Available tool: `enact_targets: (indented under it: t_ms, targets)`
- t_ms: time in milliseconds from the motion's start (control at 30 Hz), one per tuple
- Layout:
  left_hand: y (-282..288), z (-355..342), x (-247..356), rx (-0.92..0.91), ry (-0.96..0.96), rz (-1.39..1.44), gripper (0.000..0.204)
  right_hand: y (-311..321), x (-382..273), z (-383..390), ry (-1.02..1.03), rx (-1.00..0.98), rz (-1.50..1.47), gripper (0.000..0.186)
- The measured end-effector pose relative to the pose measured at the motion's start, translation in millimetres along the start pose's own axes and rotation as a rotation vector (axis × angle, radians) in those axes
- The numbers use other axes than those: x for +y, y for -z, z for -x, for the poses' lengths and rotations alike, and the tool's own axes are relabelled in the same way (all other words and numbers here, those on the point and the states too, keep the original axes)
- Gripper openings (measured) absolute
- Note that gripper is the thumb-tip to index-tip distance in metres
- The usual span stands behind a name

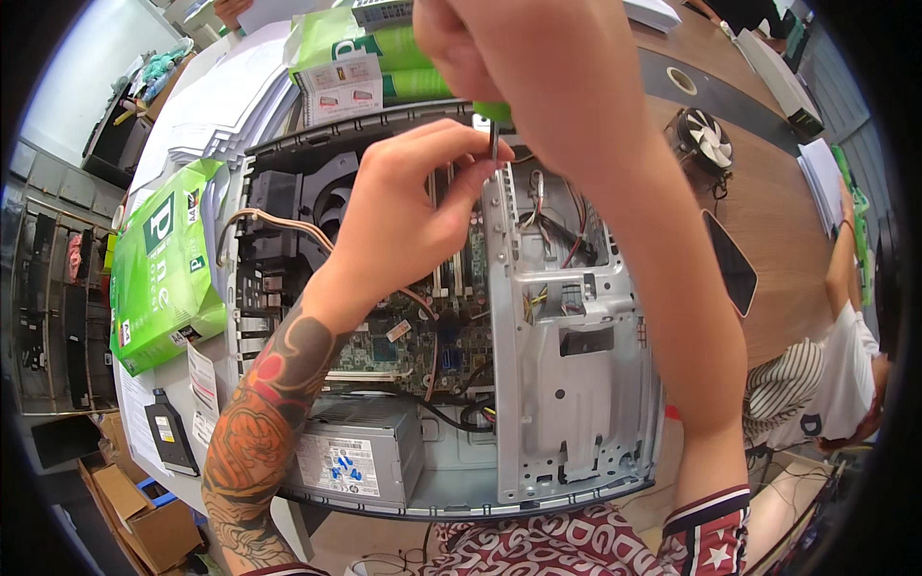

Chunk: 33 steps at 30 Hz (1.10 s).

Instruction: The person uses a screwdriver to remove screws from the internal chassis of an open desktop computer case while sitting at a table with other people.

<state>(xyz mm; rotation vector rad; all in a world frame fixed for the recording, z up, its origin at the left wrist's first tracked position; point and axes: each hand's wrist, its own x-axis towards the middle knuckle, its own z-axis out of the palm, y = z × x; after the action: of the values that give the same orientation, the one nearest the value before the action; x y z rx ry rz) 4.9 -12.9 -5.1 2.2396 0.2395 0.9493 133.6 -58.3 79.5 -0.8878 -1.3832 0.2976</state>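
Observation:
An open desktop computer case (567,398) lies under my arms, showing a motherboard (394,350), a black fan housing (288,187), loose cables and a silver power supply (360,437). My right hand (471,53) is closed on the green handle of a screwdriver (494,134), which stands upright over the top of the case's perforated metal rail. My left hand (418,202) pinches the screwdriver's metal shaft low down, just above that rail. The screwdriver's tip is hidden by my left fingers.
Green paper packs (168,269) lie left and behind, beside white paper stacks (206,106). A cooler fan (704,142) and phone (728,261) rest on the wooden table (783,307). A person (845,384) at right holds papers; another hand (229,12) shows at top left.

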Motion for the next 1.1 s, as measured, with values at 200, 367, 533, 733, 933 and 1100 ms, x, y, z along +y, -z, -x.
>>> enact_targets:
  t_ms: [200,367,533,733,933,1100]
  targets:
    - [1,-2,-3,-0.055,0.048,-0.024,0.015,20,-5,-13,-0.416,-0.150,-0.268,0.028]
    - [-1,0,-10,-0.040,0.033,-0.003,0.016,25,-3,-6,-0.477,0.070,-0.513,0.032]
    - [-1,-2,-9,-0.071,-0.002,-0.040,0.017,28,-9,-3,-0.478,0.105,-0.476,0.031]
    - [-1,-1,-7,-0.084,0.003,-0.085,0.018,30,-16,2,-0.368,0.068,-0.481,0.029]
    - [1,-3,-4,-0.132,0.012,-0.085,0.027,48,32,9,0.137,-0.290,-0.581,0.025]
    - [3,-4,-3,-0.137,-0.014,-0.050,0.026,57,21,19,0.027,-0.417,-0.771,0.029]
